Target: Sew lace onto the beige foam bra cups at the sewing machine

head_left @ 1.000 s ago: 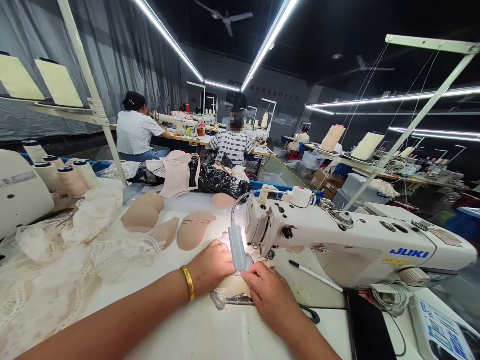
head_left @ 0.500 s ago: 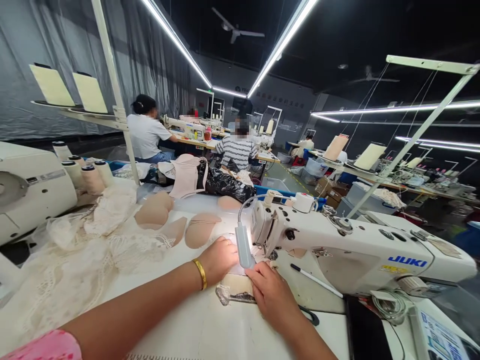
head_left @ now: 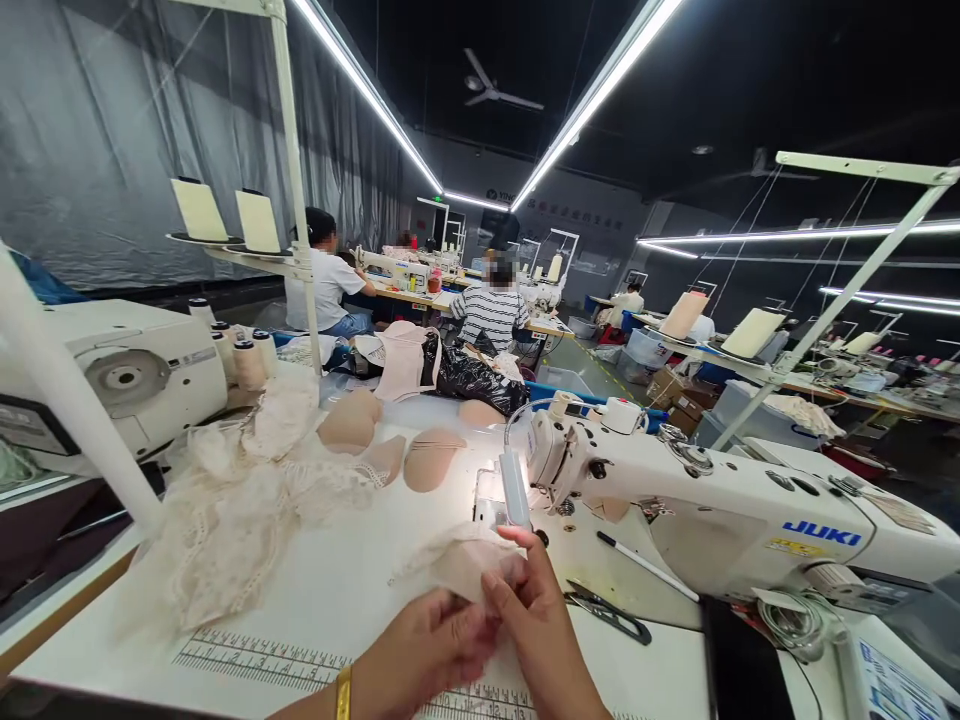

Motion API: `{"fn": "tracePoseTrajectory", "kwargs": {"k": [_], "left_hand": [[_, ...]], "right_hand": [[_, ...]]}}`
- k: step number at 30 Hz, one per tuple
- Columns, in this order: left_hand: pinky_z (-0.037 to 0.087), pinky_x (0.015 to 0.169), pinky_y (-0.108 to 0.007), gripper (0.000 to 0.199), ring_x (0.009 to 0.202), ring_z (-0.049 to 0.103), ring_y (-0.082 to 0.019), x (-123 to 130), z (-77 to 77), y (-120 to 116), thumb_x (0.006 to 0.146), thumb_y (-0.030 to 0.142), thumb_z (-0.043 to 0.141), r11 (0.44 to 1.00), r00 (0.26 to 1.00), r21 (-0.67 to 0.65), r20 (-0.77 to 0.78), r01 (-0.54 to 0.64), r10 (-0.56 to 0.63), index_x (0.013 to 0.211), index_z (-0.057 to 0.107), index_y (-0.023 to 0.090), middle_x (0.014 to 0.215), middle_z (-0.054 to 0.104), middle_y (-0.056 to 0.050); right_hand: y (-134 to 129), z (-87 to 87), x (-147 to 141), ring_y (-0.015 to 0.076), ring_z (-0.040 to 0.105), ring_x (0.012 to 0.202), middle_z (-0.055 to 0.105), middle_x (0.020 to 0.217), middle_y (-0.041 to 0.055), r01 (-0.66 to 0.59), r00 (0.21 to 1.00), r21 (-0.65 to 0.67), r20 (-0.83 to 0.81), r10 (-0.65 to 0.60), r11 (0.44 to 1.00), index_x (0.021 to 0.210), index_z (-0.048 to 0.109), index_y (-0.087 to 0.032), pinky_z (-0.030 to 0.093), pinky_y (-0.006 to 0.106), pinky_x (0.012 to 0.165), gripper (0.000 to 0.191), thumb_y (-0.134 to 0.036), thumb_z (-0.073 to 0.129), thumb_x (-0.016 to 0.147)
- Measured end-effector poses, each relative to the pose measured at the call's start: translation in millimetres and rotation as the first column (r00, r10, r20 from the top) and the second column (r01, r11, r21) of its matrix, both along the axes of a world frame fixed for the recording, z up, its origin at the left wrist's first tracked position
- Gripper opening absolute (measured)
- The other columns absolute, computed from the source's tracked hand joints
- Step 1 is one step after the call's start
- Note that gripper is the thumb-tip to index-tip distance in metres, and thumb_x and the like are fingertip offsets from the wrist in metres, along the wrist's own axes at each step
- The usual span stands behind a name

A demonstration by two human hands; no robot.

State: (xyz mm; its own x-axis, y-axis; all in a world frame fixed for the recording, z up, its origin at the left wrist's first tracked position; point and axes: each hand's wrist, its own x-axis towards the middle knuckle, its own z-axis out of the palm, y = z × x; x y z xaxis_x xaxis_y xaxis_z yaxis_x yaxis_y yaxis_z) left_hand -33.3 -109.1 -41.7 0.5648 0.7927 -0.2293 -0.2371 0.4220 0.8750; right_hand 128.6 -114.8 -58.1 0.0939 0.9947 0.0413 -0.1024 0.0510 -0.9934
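Note:
A pale, sheer fabric piece [head_left: 461, 560] with a scalloped edge lies bunched on the white table, in front of the JUKI sewing machine [head_left: 675, 490]. My right hand [head_left: 544, 610] is closed on its right side, thumb pressing from above. At the near edge of the fabric, the curled fingers of my left hand [head_left: 427, 645] grip it, slightly blurred. A grey lamp [head_left: 515, 490] lights the needle area just beyond. Black thread snips [head_left: 611, 612] lie to the right of my right hand.
Cream lace [head_left: 240, 520] is heaped on the left, with beige bra cups [head_left: 433, 460] behind. A white stick with a black tip [head_left: 649, 566] rests by the machine bed. A printed ruler [head_left: 262, 655] runs along the front edge. Co-workers [head_left: 491, 305] sit farther off.
Both hands have drawn back from the needle area toward me, bringing the fabric with them. The view has turned left, showing more of the table and the ruler.

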Motion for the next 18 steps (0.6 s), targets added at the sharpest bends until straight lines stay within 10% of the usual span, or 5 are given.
{"fn": "tracePoseTrajectory", "kwargs": {"k": [4, 9, 12, 18], "left_hand": [[0.054, 0.089, -0.036, 0.053, 0.095, 0.07, -0.027, -0.3, 13.2, 3.9, 0.065, 0.049, 0.096, 0.938, 0.921, -0.089, 0.181, -0.334, 0.345, 0.101, 0.073, 0.017, 0.098, 0.075, -0.01], [0.054, 0.081, -0.034, 0.05, 0.086, 0.07, -0.026, -4.5, 29.4, -10.6, 0.064, 0.041, 0.098, 0.996, 0.967, -0.044, 0.242, -0.077, 0.085, 0.101, 0.078, 0.014, 0.092, 0.076, -0.011], [0.053, 0.085, -0.035, 0.054, 0.093, 0.07, -0.028, -6.4, 32.5, -17.9, 0.068, 0.039, 0.096, 0.997, 0.95, -0.07, 0.312, 0.022, 0.001, 0.114, 0.078, 0.017, 0.102, 0.076, -0.012], [0.054, 0.087, -0.035, 0.052, 0.106, 0.069, -0.032, -2.3, 30.8, -8.2, 0.068, 0.044, 0.095, 0.957, 0.928, -0.128, 0.241, -0.259, 0.283, 0.112, 0.08, 0.019, 0.106, 0.078, -0.012]], "right_hand": [[-29.4, -19.8, -15.4, 0.0243, 0.066, 0.09, 0.073, 0.105, 0.0057, 0.012, 0.988, 0.125, 0.152, -0.031, 0.992, 0.117, 0.071, -0.028, 0.054, 0.034, 0.082, 0.05, -0.067, 0.07, 0.087], [-29.8, 0.0, 0.0, 0.032, 0.055, 0.135, 0.068, 0.138, 0.0074, -0.001, 0.982, 0.067, 0.189, -0.012, 0.998, 0.128, 0.073, -0.031, 0.044, 0.043, 0.114, 0.057, -0.071, 0.067, 0.088], [-26.0, 13.9, 6.7, 0.0305, 0.06, 0.129, 0.068, 0.138, 0.0077, -0.074, 0.991, -0.152, -0.12, 0.056, 0.986, 0.136, 0.068, -0.032, 0.051, 0.043, 0.105, 0.067, -0.078, 0.062, 0.087], [-32.0, 1.5, -11.1, 0.0277, 0.075, 0.086, 0.078, 0.092, 0.0052, -0.02, 0.907, -0.125, -0.42, -0.034, 0.992, 0.15, 0.049, -0.028, 0.06, 0.041, 0.079, 0.099, -0.055, 0.095, 0.066]]}}
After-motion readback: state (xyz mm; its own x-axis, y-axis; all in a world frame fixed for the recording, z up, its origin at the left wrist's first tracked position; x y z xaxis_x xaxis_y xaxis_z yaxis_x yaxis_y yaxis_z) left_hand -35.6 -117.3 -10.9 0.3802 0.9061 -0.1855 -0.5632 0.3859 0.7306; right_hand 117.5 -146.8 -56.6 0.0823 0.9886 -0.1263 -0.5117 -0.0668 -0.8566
